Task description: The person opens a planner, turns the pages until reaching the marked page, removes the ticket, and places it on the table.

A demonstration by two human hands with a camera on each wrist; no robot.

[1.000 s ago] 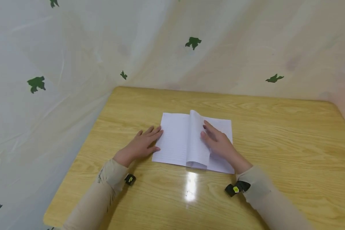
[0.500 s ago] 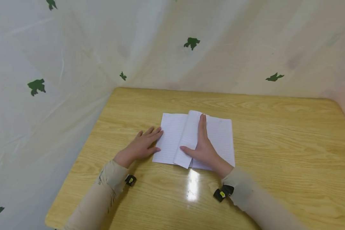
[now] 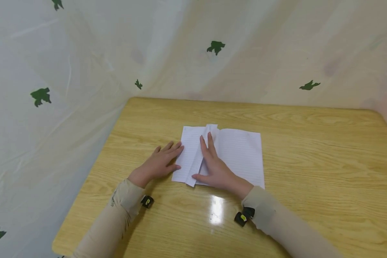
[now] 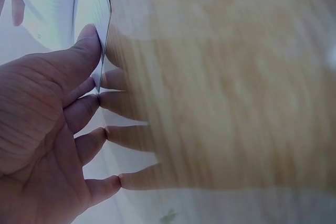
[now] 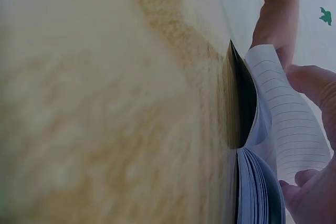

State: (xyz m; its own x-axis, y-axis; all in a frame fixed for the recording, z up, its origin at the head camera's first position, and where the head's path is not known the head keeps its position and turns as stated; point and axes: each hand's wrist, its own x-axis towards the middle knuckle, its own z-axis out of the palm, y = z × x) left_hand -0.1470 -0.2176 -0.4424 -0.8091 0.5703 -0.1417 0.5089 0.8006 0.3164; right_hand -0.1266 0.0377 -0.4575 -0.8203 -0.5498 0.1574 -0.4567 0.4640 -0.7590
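Note:
A lined notebook (image 3: 240, 154) lies spread on the table. One curled page (image 3: 195, 166) leans over its left half. My right hand (image 3: 217, 170) lies against that page with thumb and fingers spread, pressing it leftward. At the notebook's left edge rests my left hand (image 3: 158, 163), fingers splayed. In the left wrist view, the left thumb (image 4: 86, 51) sits on the paper's edge while the other fingertips touch the tabletop. The right wrist view shows the lined page (image 5: 296, 124) bowed upward beside the right hand (image 5: 317, 187), above a thick stack of sheets (image 5: 254, 187).
The wood-grain table (image 3: 316, 161) extends around the notebook, with a bright reflection near its front. A pale curtain (image 3: 167, 46) with green bird-like shapes hangs behind and to the left. A black wrist camera (image 3: 240, 218) sits at the right cuff.
My right hand has moved left across the notebook, swinging the curled page from the right side over to the left half. The right half now lies bare. My left hand has stayed put.

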